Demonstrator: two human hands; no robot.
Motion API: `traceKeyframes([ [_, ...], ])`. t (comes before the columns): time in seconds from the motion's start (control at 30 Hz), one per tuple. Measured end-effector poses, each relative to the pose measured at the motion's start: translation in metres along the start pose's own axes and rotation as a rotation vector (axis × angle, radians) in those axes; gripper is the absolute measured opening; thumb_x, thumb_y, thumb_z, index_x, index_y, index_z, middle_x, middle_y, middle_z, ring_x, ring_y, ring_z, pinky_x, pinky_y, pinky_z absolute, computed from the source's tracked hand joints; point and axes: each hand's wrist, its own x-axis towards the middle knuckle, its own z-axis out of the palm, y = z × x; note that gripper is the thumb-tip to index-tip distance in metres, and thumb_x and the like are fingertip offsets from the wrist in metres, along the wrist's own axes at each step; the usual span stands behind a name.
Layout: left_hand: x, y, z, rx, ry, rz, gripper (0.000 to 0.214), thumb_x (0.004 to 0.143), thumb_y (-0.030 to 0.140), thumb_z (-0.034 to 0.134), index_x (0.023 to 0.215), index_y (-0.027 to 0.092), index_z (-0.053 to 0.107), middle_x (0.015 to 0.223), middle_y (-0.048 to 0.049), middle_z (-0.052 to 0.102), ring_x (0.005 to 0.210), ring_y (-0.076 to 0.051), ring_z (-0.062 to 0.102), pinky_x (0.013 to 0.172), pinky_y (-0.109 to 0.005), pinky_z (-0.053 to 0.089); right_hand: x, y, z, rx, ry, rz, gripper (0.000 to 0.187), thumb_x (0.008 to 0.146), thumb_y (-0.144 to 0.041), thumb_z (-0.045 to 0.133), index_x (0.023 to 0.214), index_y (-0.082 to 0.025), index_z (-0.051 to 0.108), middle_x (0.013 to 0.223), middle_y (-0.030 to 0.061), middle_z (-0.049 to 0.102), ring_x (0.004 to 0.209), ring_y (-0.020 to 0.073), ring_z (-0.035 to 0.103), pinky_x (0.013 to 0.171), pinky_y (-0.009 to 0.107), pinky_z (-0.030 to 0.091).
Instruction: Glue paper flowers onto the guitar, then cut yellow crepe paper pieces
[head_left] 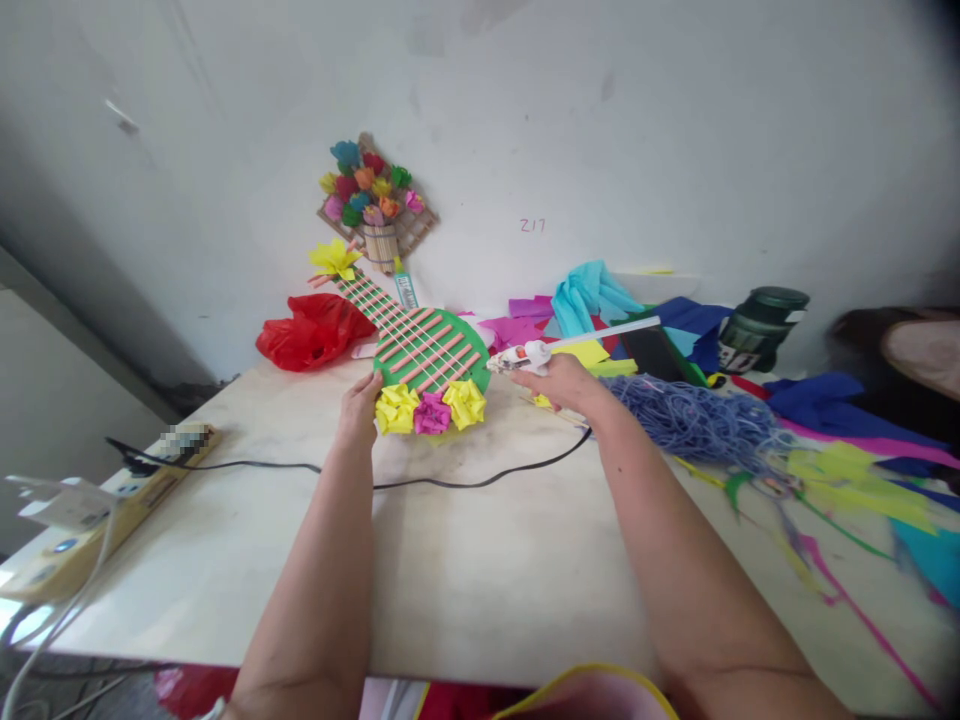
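A green paper-craft lute (pixel 420 340) with pink strips and white strings stands tilted above the table. Yellow and magenta paper flowers (pixel 432 411) line its bottom, and another yellow flower (pixel 334 259) sits at the neck's tip. My left hand (pixel 361 402) is closed on the lute's lower left edge, its fingertips partly hidden behind. In my right hand (pixel 564 382) is a white hot glue gun (pixel 523 357) with a glue stick (pixel 607 332) poking out of its back. The gun's nozzle is close to the lute's right edge; whether they touch I cannot tell.
A black cord (pixel 480 481) crosses the table (pixel 495 590). A power strip (pixel 112 520) lies left. Behind are a red plastic bag (pixel 315 332) and a flower craft (pixel 380 245). Blue string (pixel 690 418), coloured paper (pixel 589 298) and a dark green jar (pixel 763 328) are at right.
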Motion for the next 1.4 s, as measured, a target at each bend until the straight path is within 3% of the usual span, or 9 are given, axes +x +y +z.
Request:
traceKeyframes([
  [1.03,-0.001,0.002,-0.001,0.012,0.043,0.001,0.034,0.064,0.027,0.065,0.095,0.013,0.061,0.077,-0.0054,0.066,0.067,-0.019,0.063,0.063,-0.031,0.051,-0.002,-0.001,-0.003,-0.150,-0.010,-0.024,0.048,0.066,-0.060,0.054,0.082,-0.017,0.066,0.058,0.0031,0.061,0.037,0.0095,0.049,0.040,0.020,0.037],
  [1.4,-0.006,0.004,0.003,0.008,0.000,-0.021,0.028,0.066,0.025,0.063,0.092,0.015,0.062,0.075,-0.0043,0.065,0.069,-0.020,0.063,0.062,-0.031,0.051,0.004,0.004,-0.001,-0.177,0.032,-0.032,0.048,0.066,-0.062,0.052,0.075,-0.016,0.066,0.053,0.0029,0.060,0.038,0.0107,0.050,0.044,0.021,0.039],
])
